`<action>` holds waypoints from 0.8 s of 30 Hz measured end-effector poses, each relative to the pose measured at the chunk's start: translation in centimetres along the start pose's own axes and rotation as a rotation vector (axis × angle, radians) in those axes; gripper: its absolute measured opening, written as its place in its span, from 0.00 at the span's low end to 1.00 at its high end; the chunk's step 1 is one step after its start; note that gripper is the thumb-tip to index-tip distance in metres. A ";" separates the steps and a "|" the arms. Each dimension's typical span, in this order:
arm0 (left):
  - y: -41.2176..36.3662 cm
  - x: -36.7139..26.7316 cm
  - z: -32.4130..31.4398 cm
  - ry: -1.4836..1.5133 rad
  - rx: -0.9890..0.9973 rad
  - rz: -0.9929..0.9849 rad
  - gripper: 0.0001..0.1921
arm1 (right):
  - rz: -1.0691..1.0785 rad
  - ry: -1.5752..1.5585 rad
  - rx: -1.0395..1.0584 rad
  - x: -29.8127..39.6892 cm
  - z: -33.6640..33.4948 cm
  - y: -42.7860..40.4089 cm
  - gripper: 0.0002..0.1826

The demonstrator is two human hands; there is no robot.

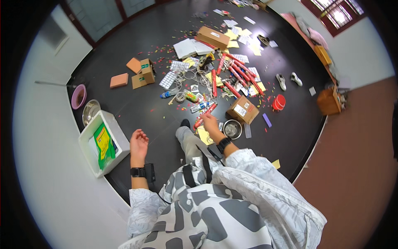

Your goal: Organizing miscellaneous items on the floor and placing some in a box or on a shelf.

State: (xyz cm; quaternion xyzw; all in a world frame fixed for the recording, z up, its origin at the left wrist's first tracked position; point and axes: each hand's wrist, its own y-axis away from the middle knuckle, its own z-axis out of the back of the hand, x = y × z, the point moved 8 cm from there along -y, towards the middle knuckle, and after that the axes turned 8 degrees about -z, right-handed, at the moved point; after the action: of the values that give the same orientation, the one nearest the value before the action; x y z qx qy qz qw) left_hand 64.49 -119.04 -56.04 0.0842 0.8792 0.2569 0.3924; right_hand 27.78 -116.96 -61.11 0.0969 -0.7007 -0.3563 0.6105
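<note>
My right hand (209,122) is closed around a red cardboard tube (197,124), held at a slant above the floor litter. My left hand (139,143) hangs with its fingers loosely curled and nothing in it, just right of a white foam box (124,143) that holds a green and yellow bag (104,141). Beyond my right hand lie a plastic bottle (199,106), a coil of pale cord (180,97) and several more red tubes (238,75). A steel bowl (232,129) and a taped cardboard box (243,110) stand to the right of that hand.
Confetti, yellow paper (204,135) and tangled cord litter the dark floor. An open carton (147,73), a long carton (213,36), a red bucket (279,102), white shoes (281,82) and a pink basin (79,96) stand around. A wooden cabinet (328,101) is at the right.
</note>
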 end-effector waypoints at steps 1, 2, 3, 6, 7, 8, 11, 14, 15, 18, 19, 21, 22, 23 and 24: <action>-1.8 -1.1 -0.3 -0.010 -0.001 -0.012 0.06 | -0.007 -0.007 -0.002 0.6 -1.4 -1.4 0.10; -3.5 -2.2 -1.0 -0.019 0.003 -0.015 0.06 | 0.013 -0.011 0.005 1.4 -2.8 -2.9 0.10; -5.3 -3.2 -1.8 -0.032 0.016 -0.015 0.05 | 0.037 -0.019 0.007 2.5 -4.0 -4.5 0.10; -11.2 -6.6 -3.3 -0.055 0.031 -0.007 0.06 | -0.004 -0.015 0.086 5.9 -8.3 -9.3 0.11; -13.2 -7.3 -4.0 -0.073 0.032 0.002 0.06 | -0.059 -0.017 0.126 6.5 -9.8 -10.7 0.10; -14.7 -8.2 -5.2 -0.095 0.037 0.012 0.05 | 0.029 -0.033 0.092 7.8 -11.2 -11.9 0.10; -19.5 -9.8 -9.5 -0.202 0.078 0.027 0.06 | 0.104 -0.034 0.041 12.0 -12.9 -14.9 0.10; -22.9 -9.1 -14.1 -0.234 0.130 0.099 0.06 | 0.074 -0.050 0.024 13.4 -12.9 -16.7 0.09; -24.0 -9.0 -15.8 -0.253 0.149 0.113 0.06 | 0.070 -0.073 0.002 13.9 -12.3 -17.4 0.09; -27.9 -6.3 -19.2 -0.319 0.221 0.244 0.06 | 0.057 -0.192 -0.045 11.8 -8.7 -19.3 0.09; -29.0 -5.7 -20.4 -0.338 0.237 0.264 0.06 | 0.047 -0.239 -0.102 11.7 -7.3 -19.2 0.09; -30.7 -3.2 -22.7 -0.378 0.278 0.379 0.05 | -0.063 -0.326 -0.225 10.5 -4.0 -17.8 0.09; -31.8 -1.8 -24.4 -0.406 0.306 0.425 0.05 | -0.091 -0.343 -0.312 9.7 -1.9 -16.9 0.10; -32.8 -0.5 -26.2 -0.431 0.336 0.447 0.05 | -0.117 -0.359 -0.393 8.8 0.0 -16.2 0.10; -33.3 1.0 -28.2 -0.452 0.409 0.493 0.04 | -0.127 -0.375 -0.462 7.7 1.8 -15.4 0.10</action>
State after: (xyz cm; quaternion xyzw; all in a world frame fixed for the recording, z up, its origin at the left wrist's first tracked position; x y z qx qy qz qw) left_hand 44.92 -157.99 -58.15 0.4238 0.7572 0.1377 0.4775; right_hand 19.64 -131.89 -64.59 -0.0683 -0.6941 -0.5555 0.4526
